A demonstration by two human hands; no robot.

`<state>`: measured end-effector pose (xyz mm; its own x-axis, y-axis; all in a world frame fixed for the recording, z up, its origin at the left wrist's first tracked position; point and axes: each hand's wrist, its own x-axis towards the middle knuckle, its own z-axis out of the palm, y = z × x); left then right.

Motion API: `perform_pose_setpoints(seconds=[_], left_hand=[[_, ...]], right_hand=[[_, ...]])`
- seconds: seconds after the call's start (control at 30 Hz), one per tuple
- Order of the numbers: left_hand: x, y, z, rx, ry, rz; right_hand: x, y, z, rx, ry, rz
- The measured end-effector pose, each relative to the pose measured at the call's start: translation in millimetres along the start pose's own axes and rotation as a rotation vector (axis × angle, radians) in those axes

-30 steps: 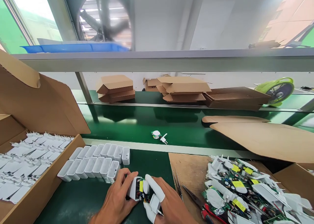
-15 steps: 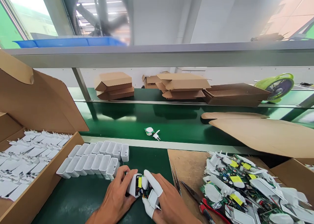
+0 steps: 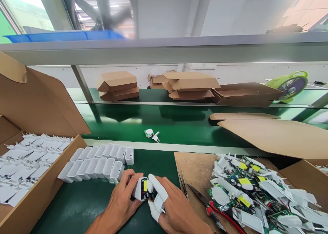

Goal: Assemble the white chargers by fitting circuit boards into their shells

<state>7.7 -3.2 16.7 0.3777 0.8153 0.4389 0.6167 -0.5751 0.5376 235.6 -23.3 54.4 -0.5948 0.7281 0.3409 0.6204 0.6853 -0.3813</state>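
Observation:
My left hand [image 3: 121, 200] is closed on a white plastic housing [image 3: 137, 189], its open end facing right. My right hand [image 3: 176, 201], with white covers on the thumb and a finger, grips a circuit board assembly [image 3: 148, 188] with a yellow-taped part and a white end piece [image 3: 159, 204]. The board's left end sits at the housing's mouth; how deep it reaches inside is hidden. Beyond my left hand stand two rows of white empty housings [image 3: 100, 167]. To the right lies a heap of circuit boards with white plug parts [image 3: 246, 193].
Red-handled pliers [image 3: 208, 206] and tweezers [image 3: 183, 182] lie on a brown board [image 3: 194, 162]. At left stands a carton [image 3: 55, 172] of white parts. A small board [image 3: 149, 133] and plug [image 3: 156, 137] rest on the green belt [image 3: 179, 124]. Cardboard boxes [image 3: 192, 85] and a green fan [image 3: 289, 85] stand behind.
The small board and plug on the green belt have shifted left. The view has tilted slightly down. Both hands keep their grip, with the circuit board still at the housing's mouth.

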Motion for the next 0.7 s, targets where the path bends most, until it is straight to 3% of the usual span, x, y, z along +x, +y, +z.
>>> perform_pose_setpoints(seconds=[0.17, 0.7], left_hand=[[0.2, 1.8, 0.1, 0.016, 0.031, 0.003], [-2.1, 1.0, -0.2, -0.075, -0.032, -0.081]], right_hand=[[2.4, -3.1, -2.1, 0.001, -0.013, 0.005], [-1.7, 4.9, 1.1, 0.010, 0.003, -0.047]])
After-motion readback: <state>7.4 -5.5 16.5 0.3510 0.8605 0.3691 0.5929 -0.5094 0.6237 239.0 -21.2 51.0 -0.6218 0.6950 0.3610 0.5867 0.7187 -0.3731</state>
